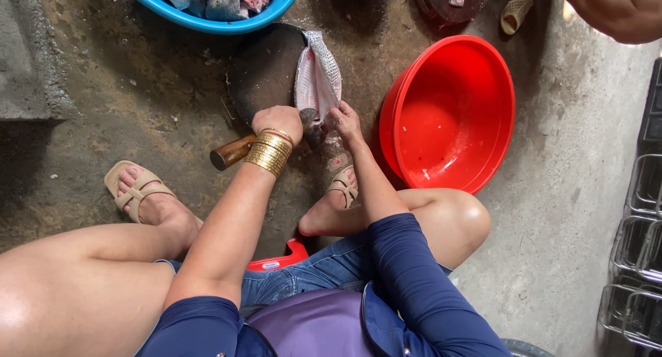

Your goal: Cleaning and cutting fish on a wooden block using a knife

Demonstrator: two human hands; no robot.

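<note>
Gold stacked metal bangles (269, 154) ring the wrist of the left hand (277, 122), clenched round a brown wooden knife handle (232, 152); the blade is hidden. Beside it, the right hand (345, 121) pinches a split, silvery scaled fish (316, 81) lying just beyond both hands on a dark round chopping block (265, 71). Right of the hands sits a glossy red plastic basin (452, 112); farther off, a blue plastic basin (214, 22), cut off.

I'm squatting on the wet, stained concrete floor (565, 191) of a fish-cleaning spot, with a round red plastic basin (452, 115) and a blue plastic tub of cut fish (214, 5) around me.
</note>
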